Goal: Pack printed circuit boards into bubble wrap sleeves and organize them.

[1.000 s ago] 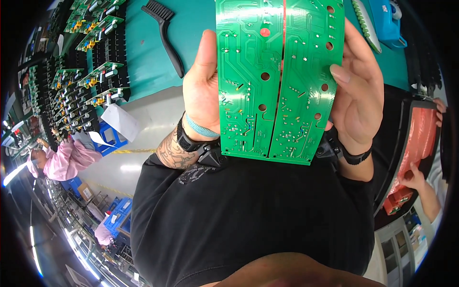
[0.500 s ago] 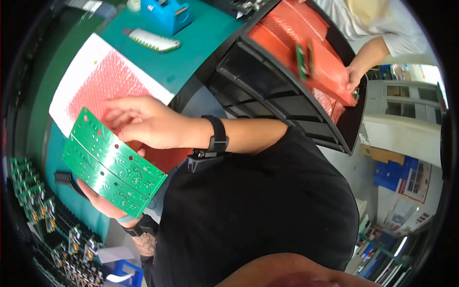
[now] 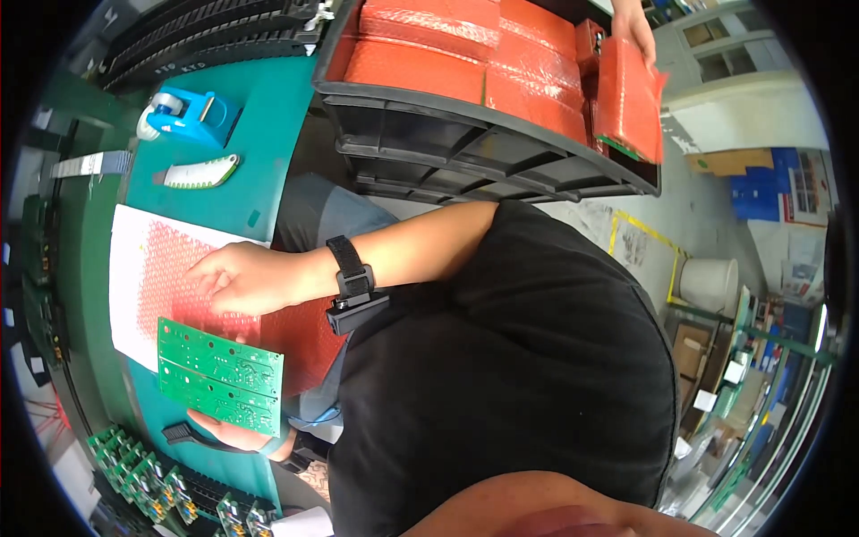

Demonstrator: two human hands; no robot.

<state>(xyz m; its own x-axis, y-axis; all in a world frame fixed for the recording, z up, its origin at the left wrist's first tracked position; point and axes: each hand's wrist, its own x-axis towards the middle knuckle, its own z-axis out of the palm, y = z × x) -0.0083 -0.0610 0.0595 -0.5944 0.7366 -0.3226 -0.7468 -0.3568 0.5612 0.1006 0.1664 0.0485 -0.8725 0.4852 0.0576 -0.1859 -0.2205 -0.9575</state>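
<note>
Green bench (image 3: 259, 116) is back in view now that the head has swung round. Right hand (image 3: 237, 277) lies flat, fingers spread, on the red bubble wrap (image 3: 170, 277), no longer on the green circuit board (image 3: 219, 376). Left hand (image 3: 237, 436) alone clamps the board from underneath, just beside the wrap.

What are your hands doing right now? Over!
Left hand holding green circuit board. Right hand flat on red bubble wrap. Nothing between them. Over.
</note>
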